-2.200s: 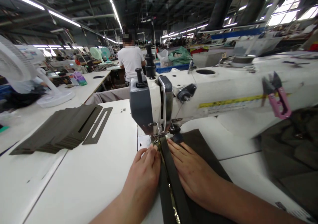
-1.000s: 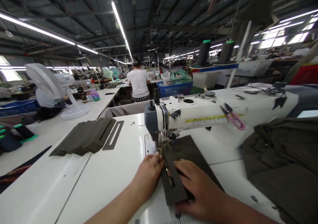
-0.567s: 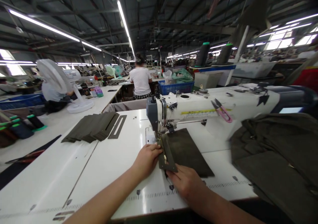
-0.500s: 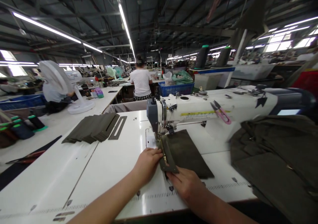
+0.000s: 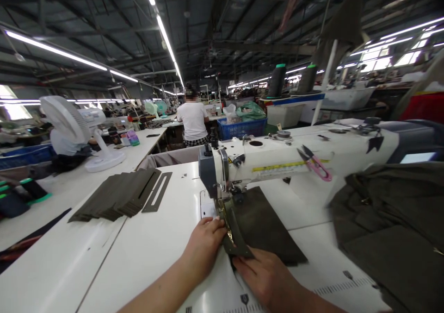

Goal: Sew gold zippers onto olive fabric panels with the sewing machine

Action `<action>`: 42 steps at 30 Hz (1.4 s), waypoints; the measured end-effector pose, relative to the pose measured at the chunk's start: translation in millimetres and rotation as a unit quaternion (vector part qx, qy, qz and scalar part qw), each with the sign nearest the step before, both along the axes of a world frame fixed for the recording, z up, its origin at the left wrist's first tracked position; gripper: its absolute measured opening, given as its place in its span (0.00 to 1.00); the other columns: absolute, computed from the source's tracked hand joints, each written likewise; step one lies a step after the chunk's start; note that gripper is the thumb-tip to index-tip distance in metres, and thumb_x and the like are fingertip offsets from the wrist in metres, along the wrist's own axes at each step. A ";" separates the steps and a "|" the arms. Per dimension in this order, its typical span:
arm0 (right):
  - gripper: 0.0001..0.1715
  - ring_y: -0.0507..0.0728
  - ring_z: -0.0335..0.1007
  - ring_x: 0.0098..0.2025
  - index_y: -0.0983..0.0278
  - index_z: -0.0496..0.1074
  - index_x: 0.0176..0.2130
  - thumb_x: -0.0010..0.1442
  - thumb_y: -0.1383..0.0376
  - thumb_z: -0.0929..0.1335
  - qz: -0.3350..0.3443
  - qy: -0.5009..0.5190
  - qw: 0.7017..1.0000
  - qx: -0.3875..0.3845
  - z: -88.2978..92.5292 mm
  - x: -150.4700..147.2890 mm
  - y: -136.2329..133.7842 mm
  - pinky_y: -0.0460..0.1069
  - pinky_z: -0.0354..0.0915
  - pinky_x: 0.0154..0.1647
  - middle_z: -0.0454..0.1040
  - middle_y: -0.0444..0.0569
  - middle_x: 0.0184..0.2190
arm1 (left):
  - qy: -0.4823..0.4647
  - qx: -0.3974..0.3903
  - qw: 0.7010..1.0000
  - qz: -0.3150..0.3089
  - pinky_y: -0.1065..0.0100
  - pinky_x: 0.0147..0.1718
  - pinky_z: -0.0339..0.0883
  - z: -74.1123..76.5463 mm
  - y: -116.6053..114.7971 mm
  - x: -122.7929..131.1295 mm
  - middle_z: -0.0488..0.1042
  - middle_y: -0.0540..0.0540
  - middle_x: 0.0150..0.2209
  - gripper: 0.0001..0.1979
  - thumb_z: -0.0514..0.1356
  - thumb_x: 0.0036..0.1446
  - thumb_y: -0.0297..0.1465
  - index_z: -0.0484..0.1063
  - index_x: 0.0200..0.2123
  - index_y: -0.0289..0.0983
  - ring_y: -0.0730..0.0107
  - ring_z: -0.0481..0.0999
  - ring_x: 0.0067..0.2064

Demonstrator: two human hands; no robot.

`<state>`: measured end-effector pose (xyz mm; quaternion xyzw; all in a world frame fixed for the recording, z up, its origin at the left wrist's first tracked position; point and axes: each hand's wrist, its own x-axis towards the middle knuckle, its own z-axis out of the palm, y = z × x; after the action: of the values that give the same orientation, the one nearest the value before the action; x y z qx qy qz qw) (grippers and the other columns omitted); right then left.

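A dark olive fabric panel (image 5: pixel 268 227) lies under the head of a white sewing machine (image 5: pixel 274 158). Along its left side runs a slotted olive strip (image 5: pixel 239 243) with a gold-coloured zipper (image 5: pixel 229 233) showing in the slot. My left hand (image 5: pixel 204 241) rests beside the needle area, its fingertips pressed together on the strip's left edge. The near end of the strip is pinched in my right hand (image 5: pixel 262 273), thumb and fingers partly under it. Needle and presser foot are hard to make out.
Stacked olive pieces (image 5: pixel 118 192) and one slotted frame (image 5: pixel 157 192) lie left. Pink-handled snips (image 5: pixel 315 164) rest on the machine arm. Dark fabric (image 5: pixel 391 229) is heaped right. A white fan (image 5: pixel 104 146) and a person in white (image 5: pixel 193 121) are beyond.
The view has shifted slightly, so the table and machine sit lower in the picture. Both hands keep their holds on the strip, which has barely moved relative to the machine.
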<state>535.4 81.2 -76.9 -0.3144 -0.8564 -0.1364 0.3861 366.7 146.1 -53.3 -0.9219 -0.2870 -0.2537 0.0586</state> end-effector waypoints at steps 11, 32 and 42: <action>0.16 0.57 0.67 0.31 0.71 0.71 0.31 0.61 0.74 0.57 0.007 -0.002 0.999 -0.036 4.0 1.6 30.5 0.50 0.67 0.32 0.73 0.52 0.28 | -0.009 -0.013 1.000 0.001 0.62 0.35 0.72 3.6 23.1 1.3 0.72 0.41 0.34 0.11 0.51 0.55 0.23 0.70 0.39 0.34 0.62 0.72 0.37; 0.16 0.60 0.68 0.38 0.65 0.70 0.38 0.50 0.59 0.69 -0.137 -0.013 0.945 -0.296 35.3 1.7 74.3 0.51 0.62 0.37 0.72 0.53 0.37 | -0.069 -0.226 0.970 0.055 0.63 0.46 0.64 22.9 7.9 -2.4 0.69 0.43 0.43 0.13 0.50 0.55 0.26 0.72 0.40 0.37 0.62 0.70 0.44; 0.09 0.57 0.71 0.31 0.67 0.68 0.32 0.56 0.70 0.60 -0.097 0.040 0.949 -0.298 24.0 11.6 89.6 0.46 0.60 0.28 0.74 0.52 0.29 | -0.093 -0.140 0.983 0.079 0.66 0.36 0.69 9.9 -23.6 -6.0 0.74 0.46 0.36 0.06 0.61 0.51 0.28 0.72 0.35 0.37 0.65 0.73 0.36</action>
<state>546.9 170.8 -52.9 -0.5020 -0.8073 0.1011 0.2933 360.6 122.5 -43.4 -0.8677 -0.3958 -0.2903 -0.0785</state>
